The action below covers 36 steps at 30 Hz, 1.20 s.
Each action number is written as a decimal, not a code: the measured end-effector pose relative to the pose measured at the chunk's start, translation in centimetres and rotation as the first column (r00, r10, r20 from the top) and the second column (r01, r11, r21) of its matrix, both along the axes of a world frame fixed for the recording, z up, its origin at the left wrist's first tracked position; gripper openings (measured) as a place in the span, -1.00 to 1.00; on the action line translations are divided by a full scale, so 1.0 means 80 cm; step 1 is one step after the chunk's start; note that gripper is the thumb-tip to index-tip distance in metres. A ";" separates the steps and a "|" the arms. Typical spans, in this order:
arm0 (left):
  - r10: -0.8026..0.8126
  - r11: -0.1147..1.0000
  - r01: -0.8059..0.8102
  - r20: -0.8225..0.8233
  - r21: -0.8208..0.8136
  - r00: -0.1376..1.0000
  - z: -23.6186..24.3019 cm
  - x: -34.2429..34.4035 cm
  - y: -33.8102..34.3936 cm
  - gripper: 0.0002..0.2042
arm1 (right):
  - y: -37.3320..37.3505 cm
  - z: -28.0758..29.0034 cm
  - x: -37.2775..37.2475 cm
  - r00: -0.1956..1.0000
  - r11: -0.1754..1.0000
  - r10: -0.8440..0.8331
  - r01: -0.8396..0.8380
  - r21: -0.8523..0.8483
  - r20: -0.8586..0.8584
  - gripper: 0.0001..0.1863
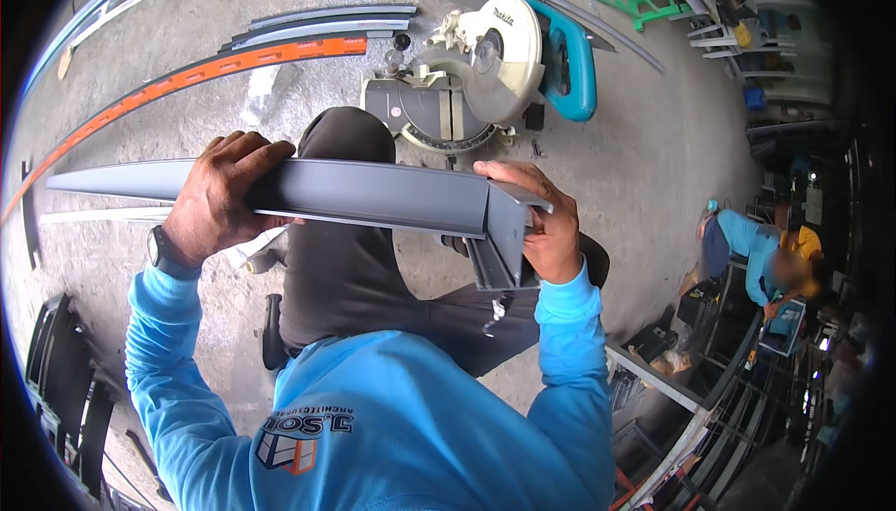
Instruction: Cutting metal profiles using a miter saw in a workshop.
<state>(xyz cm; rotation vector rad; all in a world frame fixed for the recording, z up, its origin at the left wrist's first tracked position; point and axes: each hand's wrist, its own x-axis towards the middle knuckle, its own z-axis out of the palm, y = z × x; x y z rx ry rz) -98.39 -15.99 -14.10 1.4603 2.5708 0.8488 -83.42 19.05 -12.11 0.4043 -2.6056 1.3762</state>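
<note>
While the left grip [220, 196] clamps a long grey profile [373, 188], the right grip [554, 231] clasps a short angled piece [507, 231] at its end. A saw [504, 63] stands beyond

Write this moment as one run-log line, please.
left hand: grips long grey profile | right hand: holds short grey piece at profile's end | beyond: miter saw on floor

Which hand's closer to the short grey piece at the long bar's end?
Right. The right hand holds the short grey piece; the left hand grips the long bar well to its left.
</note>
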 end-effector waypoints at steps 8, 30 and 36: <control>0.005 1.000 -0.005 -0.036 0.013 0.999 -0.007 0.008 0.003 -0.32 | -0.010 -0.009 0.011 0.992 0.993 -0.076 0.084 0.077 -0.103 -0.38; 0.004 0.999 -0.003 -0.025 0.033 1.000 -0.009 0.016 -0.008 -0.29 | -0.014 -0.039 0.014 0.957 0.997 -0.060 0.072 0.029 -0.284 -0.50; -0.041 0.996 0.046 -0.071 0.073 0.997 0.006 -0.013 0.028 -0.35 | 0.014 0.008 -0.009 0.992 0.965 0.100 -0.077 0.251 -0.081 -0.15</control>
